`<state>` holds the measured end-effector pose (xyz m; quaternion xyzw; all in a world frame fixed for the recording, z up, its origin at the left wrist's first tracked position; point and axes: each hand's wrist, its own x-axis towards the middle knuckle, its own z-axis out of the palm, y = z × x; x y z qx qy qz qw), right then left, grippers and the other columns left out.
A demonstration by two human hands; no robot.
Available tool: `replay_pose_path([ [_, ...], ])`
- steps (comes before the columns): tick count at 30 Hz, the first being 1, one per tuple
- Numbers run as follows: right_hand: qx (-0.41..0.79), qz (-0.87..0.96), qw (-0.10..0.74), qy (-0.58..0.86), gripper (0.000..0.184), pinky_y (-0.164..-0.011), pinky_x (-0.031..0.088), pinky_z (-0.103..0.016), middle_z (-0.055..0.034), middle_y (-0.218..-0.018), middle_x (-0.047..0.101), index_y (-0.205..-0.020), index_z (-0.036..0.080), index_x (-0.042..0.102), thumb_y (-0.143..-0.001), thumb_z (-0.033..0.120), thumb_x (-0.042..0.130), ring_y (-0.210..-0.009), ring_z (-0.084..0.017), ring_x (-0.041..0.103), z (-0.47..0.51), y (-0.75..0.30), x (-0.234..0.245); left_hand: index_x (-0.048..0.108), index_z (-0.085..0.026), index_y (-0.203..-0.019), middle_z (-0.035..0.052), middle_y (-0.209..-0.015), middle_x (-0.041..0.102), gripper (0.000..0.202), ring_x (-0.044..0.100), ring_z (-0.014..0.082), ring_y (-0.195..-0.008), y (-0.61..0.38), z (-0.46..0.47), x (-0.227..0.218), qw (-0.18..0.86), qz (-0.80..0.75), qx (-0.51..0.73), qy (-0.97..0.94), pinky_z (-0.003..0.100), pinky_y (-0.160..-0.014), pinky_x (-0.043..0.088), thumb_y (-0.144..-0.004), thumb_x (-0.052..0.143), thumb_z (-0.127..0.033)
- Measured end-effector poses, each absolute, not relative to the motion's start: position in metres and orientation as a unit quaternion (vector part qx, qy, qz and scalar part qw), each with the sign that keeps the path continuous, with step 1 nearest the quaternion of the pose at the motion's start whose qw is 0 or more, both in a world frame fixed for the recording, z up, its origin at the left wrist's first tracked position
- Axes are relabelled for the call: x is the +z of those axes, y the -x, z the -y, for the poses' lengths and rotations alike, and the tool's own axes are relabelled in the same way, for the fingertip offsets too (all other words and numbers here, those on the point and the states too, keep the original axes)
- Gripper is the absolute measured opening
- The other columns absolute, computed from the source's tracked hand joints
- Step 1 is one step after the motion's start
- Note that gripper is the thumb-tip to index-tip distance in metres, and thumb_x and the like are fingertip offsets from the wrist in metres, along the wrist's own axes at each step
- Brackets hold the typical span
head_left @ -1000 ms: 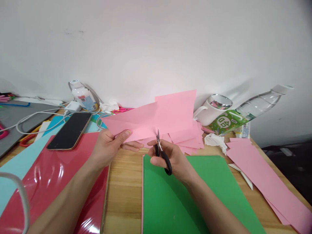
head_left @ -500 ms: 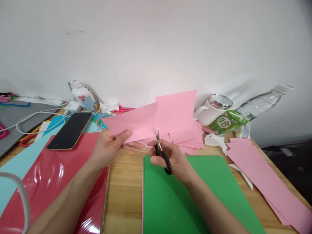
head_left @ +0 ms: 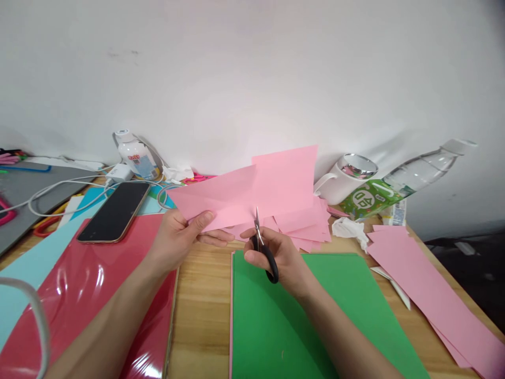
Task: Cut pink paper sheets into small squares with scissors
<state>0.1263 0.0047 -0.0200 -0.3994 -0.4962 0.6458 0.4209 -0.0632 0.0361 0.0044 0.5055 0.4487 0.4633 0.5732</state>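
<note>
My left hand (head_left: 179, 238) pinches the lower left edge of a pink sheet of paper (head_left: 252, 192), holding it up above the wooden table (head_left: 201, 295). My right hand (head_left: 276, 255) grips black-handled scissors (head_left: 263, 247). Their blades point up into the sheet's lower edge near its middle, where a cut runs upward. The blades look nearly closed. Behind the sheet lies a loose pile of pink paper pieces (head_left: 307, 229).
A green sheet (head_left: 315, 316) lies under my right arm, a glossy red sheet (head_left: 87, 295) with a black phone (head_left: 114, 211) at left. Pink strips (head_left: 422, 289) lie at right. A white mug (head_left: 343, 176), green packet (head_left: 365, 197), plastic bottle (head_left: 426, 168), small bottle (head_left: 136, 155) and cables line the wall.
</note>
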Motion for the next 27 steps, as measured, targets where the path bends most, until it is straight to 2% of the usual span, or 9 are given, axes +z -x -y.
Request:
replay_pose_path([
  [13, 0.631, 0.492, 0.424, 0.424, 0.034, -0.051, 0.032, -0.022, 0.0042, -0.061, 0.049, -0.087, 0.017, 0.06, -0.062, 0.035, 0.074, -0.054, -0.007, 0.04, -0.0048, -0.125, -0.02, 0.065, -0.009, -0.091, 0.0068, -0.065, 0.072, 0.025, 0.069, 0.0212, -0.058, 0.0623, -0.0356, 0.0048, 0.571, -0.449, 0.468, -0.504, 0.027, -0.05, 0.057, -0.075, 0.062, -0.028],
  [27, 0.61, 0.5, 0.427, 0.442, 0.035, -0.048, 0.032, -0.022, 0.0052, -0.054, 0.049, -0.085, 0.016, 0.06, -0.062, 0.039, 0.073, -0.049, -0.007, 0.04, -0.0048, -0.1229, -0.0208, 0.062, -0.015, -0.084, 0.0031, -0.064, 0.071, 0.016, 0.069, 0.0203, -0.057, 0.0645, -0.0372, 0.0008, 0.581, -0.434, 0.472, -0.501, 0.028, -0.05, 0.058, -0.076, 0.062, -0.028],
])
